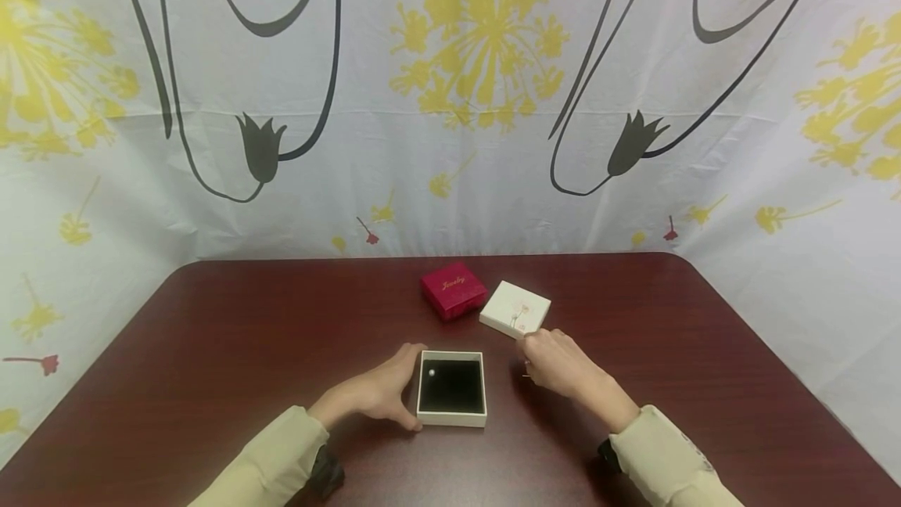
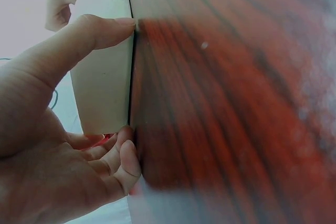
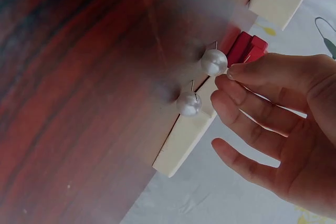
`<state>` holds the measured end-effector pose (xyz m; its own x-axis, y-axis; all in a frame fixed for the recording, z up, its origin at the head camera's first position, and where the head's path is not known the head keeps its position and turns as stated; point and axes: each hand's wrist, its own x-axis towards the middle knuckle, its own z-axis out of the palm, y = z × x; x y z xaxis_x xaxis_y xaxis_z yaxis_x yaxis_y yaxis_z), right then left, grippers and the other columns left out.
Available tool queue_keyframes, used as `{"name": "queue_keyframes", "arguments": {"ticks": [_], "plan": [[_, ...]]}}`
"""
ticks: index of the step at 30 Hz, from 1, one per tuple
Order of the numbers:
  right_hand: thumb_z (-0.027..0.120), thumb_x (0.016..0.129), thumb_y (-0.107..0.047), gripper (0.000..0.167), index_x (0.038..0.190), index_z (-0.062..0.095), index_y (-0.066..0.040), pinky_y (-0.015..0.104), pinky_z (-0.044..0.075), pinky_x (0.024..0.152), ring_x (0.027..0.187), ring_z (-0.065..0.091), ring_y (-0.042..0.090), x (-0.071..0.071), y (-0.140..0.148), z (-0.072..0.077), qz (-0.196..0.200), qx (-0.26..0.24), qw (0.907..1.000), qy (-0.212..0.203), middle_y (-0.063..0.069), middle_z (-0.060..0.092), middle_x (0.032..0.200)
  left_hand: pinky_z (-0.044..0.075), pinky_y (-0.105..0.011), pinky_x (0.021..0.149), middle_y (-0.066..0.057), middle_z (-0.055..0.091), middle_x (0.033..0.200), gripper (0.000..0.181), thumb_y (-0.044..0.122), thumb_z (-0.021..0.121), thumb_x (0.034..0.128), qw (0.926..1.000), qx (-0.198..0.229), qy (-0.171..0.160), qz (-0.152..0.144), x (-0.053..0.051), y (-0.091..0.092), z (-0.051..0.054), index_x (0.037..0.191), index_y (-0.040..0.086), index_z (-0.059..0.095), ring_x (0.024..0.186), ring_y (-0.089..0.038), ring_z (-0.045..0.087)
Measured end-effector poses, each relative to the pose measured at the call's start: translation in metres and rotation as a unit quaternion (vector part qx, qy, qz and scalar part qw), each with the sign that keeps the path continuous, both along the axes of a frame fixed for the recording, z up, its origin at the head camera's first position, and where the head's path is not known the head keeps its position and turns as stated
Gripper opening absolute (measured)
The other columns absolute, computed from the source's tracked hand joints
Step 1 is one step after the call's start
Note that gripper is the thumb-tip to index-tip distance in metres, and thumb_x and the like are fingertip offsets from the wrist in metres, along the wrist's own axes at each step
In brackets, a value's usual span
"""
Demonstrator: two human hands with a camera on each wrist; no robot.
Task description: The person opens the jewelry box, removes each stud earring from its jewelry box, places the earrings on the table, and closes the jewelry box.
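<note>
A square white box (image 1: 450, 419) with a black lining (image 1: 454, 393) stands open on the table, one small pearl showing on the lining. My left hand (image 1: 376, 391) holds this box at its left side, thumb at the near corner and fingers at the far one; its outer wall (image 2: 102, 87) fills the space between them. Two pearl earrings (image 3: 214, 62) with thin metal posts lie on the table by my right hand (image 1: 559, 364). Its thumb and index fingertips (image 3: 223, 94) are at the edge of one pearl; whether they pinch it is unclear. The other fingers bend loosely.
A white lid (image 1: 515, 308) with a flower print lies beyond my right hand. To its left is a red box (image 1: 454, 290) with gold lettering. The dark red wooden table (image 1: 267, 319) ends at a patterned white cloth (image 1: 486, 178) behind.
</note>
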<state>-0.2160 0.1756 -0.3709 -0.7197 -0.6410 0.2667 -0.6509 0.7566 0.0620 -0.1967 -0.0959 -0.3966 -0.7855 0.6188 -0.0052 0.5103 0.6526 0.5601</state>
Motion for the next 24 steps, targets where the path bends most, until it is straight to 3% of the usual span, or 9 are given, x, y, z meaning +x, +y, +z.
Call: {"name": "queue_keyframes", "arguments": {"ticks": [12, 19, 24], "plan": [[0.063, 0.062, 0.002, 0.026, 0.052, 0.045, -0.014, 0.028, 0.033, 0.043, 0.046, 0.038, 0.01, 0.0, -0.0015, -0.0036, 0.001, 0.01, 0.9996, -0.028, -0.006, 0.042, 0.049, 0.036, -0.037, 0.094, -0.011, 0.038, 0.114, 0.094, 0.017, 0.08, 0.0525, 1.0, 0.002, 0.0, -0.002, 0.0001, 0.0, -0.0005, 0.126, -0.007, 0.027, 0.11, -0.022, 0.04], [0.061, 0.062, 0.002, 0.021, 0.054, 0.049, -0.013, 0.029, 0.037, 0.043, 0.046, 0.042, 0.011, -0.0007, -0.0036, -0.0054, 0.003, 0.013, 0.9995, -0.028, -0.006, 0.046, 0.051, 0.035, -0.037, 0.094, -0.011, 0.037, 0.115, 0.094, 0.017, 0.08, 0.0527, 1.0, 0.001, -0.003, 0.002, 0.0001, 0.0001, -0.0005, 0.127, -0.007, 0.027, 0.111, -0.023, 0.04], [0.061, 0.061, 0.003, 0.026, 0.051, 0.044, -0.015, 0.028, 0.034, 0.042, 0.045, 0.035, 0.008, -0.0008, -0.0045, -0.0059, 0.008, 0.012, 0.9996, -0.026, -0.008, 0.04, 0.048, 0.035, -0.038, 0.095, -0.012, 0.037, 0.116, 0.095, 0.017, 0.08, 0.0526, 1.0, -0.001, -0.002, 0.003, 0.0003, 0.0004, -0.0002, 0.127, -0.007, 0.026, 0.112, -0.023, 0.039]]}}
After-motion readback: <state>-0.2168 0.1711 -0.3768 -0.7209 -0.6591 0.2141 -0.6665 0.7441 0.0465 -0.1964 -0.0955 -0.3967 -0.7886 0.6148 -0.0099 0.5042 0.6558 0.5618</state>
